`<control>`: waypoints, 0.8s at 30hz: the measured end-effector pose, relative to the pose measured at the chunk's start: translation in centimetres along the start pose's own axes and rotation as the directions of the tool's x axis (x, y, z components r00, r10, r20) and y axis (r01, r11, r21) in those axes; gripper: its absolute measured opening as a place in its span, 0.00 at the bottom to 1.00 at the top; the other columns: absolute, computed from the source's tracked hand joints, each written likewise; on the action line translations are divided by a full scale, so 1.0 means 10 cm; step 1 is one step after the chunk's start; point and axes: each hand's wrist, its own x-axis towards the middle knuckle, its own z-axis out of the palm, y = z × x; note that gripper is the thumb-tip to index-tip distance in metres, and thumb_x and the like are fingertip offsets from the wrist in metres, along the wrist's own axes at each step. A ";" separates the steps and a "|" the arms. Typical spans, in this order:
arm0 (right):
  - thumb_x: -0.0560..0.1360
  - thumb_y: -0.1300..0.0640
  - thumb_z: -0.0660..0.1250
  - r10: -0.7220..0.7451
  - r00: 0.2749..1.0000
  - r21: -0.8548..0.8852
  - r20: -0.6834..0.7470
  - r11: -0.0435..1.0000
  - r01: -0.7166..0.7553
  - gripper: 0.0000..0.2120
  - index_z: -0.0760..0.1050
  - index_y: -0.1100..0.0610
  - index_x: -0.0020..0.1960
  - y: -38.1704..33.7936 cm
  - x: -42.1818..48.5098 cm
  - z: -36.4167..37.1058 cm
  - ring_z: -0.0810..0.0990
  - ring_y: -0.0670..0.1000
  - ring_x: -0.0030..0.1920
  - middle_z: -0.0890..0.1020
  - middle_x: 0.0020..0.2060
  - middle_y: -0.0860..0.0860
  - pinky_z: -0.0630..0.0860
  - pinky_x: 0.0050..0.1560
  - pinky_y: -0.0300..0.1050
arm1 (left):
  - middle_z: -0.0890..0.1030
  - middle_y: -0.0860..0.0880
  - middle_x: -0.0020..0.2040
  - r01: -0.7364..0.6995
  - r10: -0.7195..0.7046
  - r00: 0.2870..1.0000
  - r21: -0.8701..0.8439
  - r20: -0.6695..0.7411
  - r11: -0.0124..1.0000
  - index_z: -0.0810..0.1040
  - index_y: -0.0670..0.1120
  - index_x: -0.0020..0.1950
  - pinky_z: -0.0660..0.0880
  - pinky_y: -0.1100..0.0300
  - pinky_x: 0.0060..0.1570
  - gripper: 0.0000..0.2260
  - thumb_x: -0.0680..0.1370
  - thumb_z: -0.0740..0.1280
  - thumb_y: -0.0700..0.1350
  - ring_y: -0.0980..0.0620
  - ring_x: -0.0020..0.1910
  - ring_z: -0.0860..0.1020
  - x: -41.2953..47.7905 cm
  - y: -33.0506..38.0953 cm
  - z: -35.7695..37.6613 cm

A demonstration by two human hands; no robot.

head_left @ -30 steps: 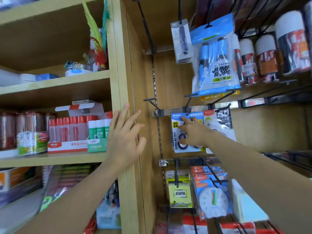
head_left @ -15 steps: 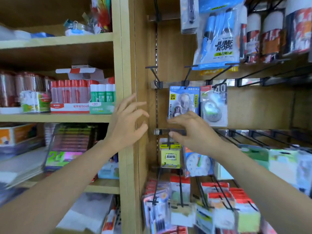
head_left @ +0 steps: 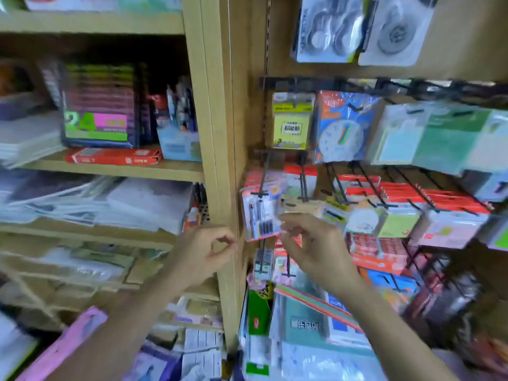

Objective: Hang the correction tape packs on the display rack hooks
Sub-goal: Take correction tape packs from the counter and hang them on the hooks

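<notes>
wooden shelving (head_left: 217, 133) | hook rack (head_left: 357, 84) packed | left hand (head_left: 203, 254) grip loose, empty | right hand (head_left: 319, 251) grip unclear

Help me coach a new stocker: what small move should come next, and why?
Probably reach down to fetch another pack: the left hand and right hand seem to hold nothing, while two correction tape packs already hang at the top. Blur hides whether the right hand touches the pen pack.
</notes>
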 end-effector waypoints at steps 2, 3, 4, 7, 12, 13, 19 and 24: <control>0.74 0.53 0.68 0.119 0.989 -0.013 0.083 0.993 -0.119 0.10 0.81 0.48 0.55 0.19 -0.36 0.30 0.82 0.45 0.41 0.84 0.44 0.43 0.79 0.43 0.46 | 0.82 0.67 0.41 0.117 -0.112 0.988 -0.033 0.109 0.993 0.84 0.56 0.46 0.75 0.70 0.41 0.02 0.77 0.71 0.50 0.66 0.43 0.81 -0.36 -0.23 0.36; 0.73 0.55 0.69 0.183 0.976 -0.018 0.119 0.983 -0.183 0.10 0.81 0.48 0.54 0.28 -0.53 0.44 0.82 0.46 0.41 0.84 0.44 0.44 0.79 0.43 0.46 | 0.82 0.67 0.40 0.177 -0.169 0.974 -0.040 0.153 0.983 0.84 0.56 0.46 0.76 0.69 0.40 0.03 0.77 0.71 0.51 0.67 0.42 0.81 -0.56 -0.32 0.53; 0.73 0.56 0.69 0.244 0.957 -0.033 0.154 0.970 -0.242 0.10 0.82 0.49 0.54 0.35 -0.72 0.56 0.81 0.48 0.40 0.84 0.43 0.45 0.79 0.42 0.46 | 0.81 0.68 0.39 0.250 -0.234 0.950 -0.051 0.207 0.967 0.84 0.56 0.45 0.75 0.69 0.39 0.04 0.77 0.70 0.53 0.68 0.41 0.80 -0.78 -0.41 0.72; 0.75 0.59 0.70 0.392 0.882 -0.100 0.261 0.920 -0.379 0.08 0.82 0.52 0.53 0.54 -1.28 0.90 0.78 0.46 0.37 0.82 0.38 0.45 0.75 0.41 0.40 | 0.82 0.65 0.40 0.462 -0.417 0.823 -0.027 0.385 0.887 0.82 0.55 0.45 0.77 0.62 0.42 0.11 0.74 0.63 0.59 0.67 0.41 0.79 -1.55 -0.59 1.21; 0.76 0.59 0.70 0.627 0.645 -0.213 0.437 0.769 -0.603 0.08 0.82 0.50 0.53 0.74 -2.12 1.30 0.78 0.43 0.36 0.80 0.37 0.42 0.74 0.42 0.40 | 0.85 0.54 0.47 0.731 -0.631 0.509 0.093 0.585 0.676 0.83 0.51 0.49 0.72 0.63 0.47 0.15 0.73 0.63 0.57 0.57 0.48 0.81 -2.71 -0.60 1.72; 0.76 0.58 0.70 0.667 0.570 -0.245 0.480 0.726 -0.643 0.08 0.82 0.49 0.53 0.74 -2.26 1.37 0.78 0.44 0.35 0.81 0.38 0.43 0.74 0.41 0.41 | 0.85 0.53 0.48 0.746 -0.657 0.468 0.135 0.591 0.652 0.84 0.51 0.50 0.69 0.63 0.45 0.11 0.75 0.66 0.53 0.57 0.49 0.80 -2.90 -0.61 1.77; 0.74 0.56 0.69 0.775 0.184 -0.440 0.604 0.517 -0.734 0.08 0.82 0.49 0.52 0.79 -3.10 1.83 0.84 0.52 0.46 0.86 0.44 0.50 0.79 0.48 0.45 | 0.82 0.54 0.38 0.860 -0.725 0.219 0.221 0.653 0.459 0.83 0.48 0.43 0.77 0.57 0.47 0.07 0.74 0.69 0.50 0.55 0.43 0.80 -3.84 -1.05 2.16; 0.77 0.55 0.68 0.737 -0.063 -0.573 0.673 0.465 -0.674 0.11 0.80 0.54 0.59 0.99 -3.59 2.10 0.82 0.52 0.53 0.83 0.51 0.51 0.75 0.50 0.41 | 0.83 0.48 0.47 0.932 -0.767 0.009 0.273 0.642 0.239 0.82 0.48 0.48 0.73 0.57 0.47 0.09 0.75 0.68 0.52 0.46 0.49 0.81 -4.26 -1.27 2.51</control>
